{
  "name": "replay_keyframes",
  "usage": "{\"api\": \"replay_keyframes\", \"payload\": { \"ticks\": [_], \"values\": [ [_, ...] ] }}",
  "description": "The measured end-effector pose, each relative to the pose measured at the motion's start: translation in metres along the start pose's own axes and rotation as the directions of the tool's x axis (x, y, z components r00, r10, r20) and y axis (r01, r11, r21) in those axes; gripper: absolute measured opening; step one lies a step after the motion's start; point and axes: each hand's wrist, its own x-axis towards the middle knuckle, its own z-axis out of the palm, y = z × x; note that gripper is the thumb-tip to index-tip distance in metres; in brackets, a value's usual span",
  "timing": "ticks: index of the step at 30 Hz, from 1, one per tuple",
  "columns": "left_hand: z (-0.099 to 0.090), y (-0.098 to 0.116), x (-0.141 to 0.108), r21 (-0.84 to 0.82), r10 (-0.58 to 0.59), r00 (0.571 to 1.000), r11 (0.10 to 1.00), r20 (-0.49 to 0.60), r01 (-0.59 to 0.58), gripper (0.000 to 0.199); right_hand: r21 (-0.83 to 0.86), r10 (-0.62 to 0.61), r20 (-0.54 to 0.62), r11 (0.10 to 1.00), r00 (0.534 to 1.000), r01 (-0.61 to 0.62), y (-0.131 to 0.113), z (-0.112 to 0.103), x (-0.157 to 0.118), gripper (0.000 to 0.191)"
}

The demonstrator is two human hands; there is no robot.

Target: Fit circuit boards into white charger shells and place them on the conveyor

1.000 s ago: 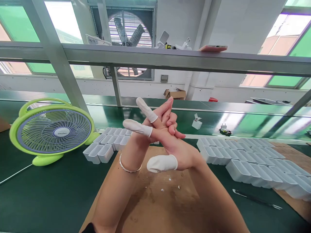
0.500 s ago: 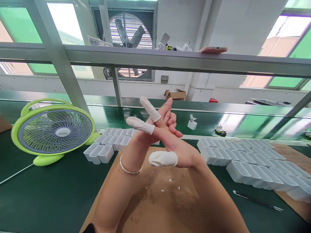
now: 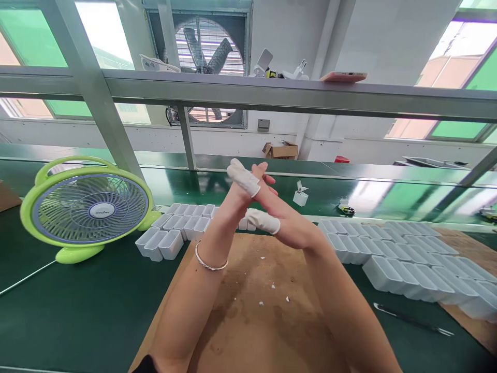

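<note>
My left hand (image 3: pixel 236 194) and my right hand (image 3: pixel 289 228) are crossed in the air above a brown cardboard mat (image 3: pixel 252 316), and they touch each other. Neither holds an object. A white finger cot (image 3: pixel 244 178) covers the raised fingertips of my left hand, and another white finger cot (image 3: pixel 264 221) sits on a finger of my right hand. Bare fingertips (image 3: pixel 259 168) show beyond my left hand. A thin silver bangle (image 3: pixel 212 263) circles my left wrist. White crumbs lie on the mat below my hands.
Stacks of white plastic compartment trays (image 3: pixel 174 230) (image 3: pixel 404 272) stand on the green bench on both sides. A lime-green desk fan (image 3: pixel 85 210) stands at left, metal tweezers (image 3: pixel 411 321) lie at lower right, and a metal rail (image 3: pixel 272 88) runs overhead.
My hands have drawn closer together and shifted slightly. The two left finger cots that showed apart now appear bunched, and the right hand's cot has moved up and to the left.
</note>
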Motion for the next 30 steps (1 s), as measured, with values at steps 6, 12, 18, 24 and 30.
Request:
{"api": "replay_keyframes", "payload": {
  "ticks": [6,12,18,24,30],
  "values": [
    [-0.009,0.006,0.005,-0.207,-0.109,0.976,0.967,0.187,0.148,0.03,0.242,-0.043,-0.1,0.968,0.994,0.067,0.013,-0.003,0.005,0.07],
    [-0.021,0.02,-0.009,-0.308,-0.022,0.902,0.936,0.43,0.169,0.028,0.325,-0.02,-0.114,0.944,0.993,0.056,-0.004,-0.011,-0.005,0.091],
    [-0.023,0.026,-0.014,-0.309,-0.01,0.869,0.932,0.494,0.187,0.03,0.381,-0.003,-0.094,0.924,0.996,0.039,-0.006,-0.013,-0.01,0.087],
    [-0.024,0.023,-0.01,-0.383,0.031,0.867,0.904,0.498,0.187,0.021,0.344,0.071,-0.235,0.939,0.969,0.015,-0.006,-0.016,-0.009,0.081],
    [-0.031,0.029,-0.009,-0.367,0.079,0.927,0.928,0.368,0.067,0.023,0.334,0.089,-0.493,0.938,0.866,0.093,0.005,-0.023,-0.002,0.067]
  ]
}}
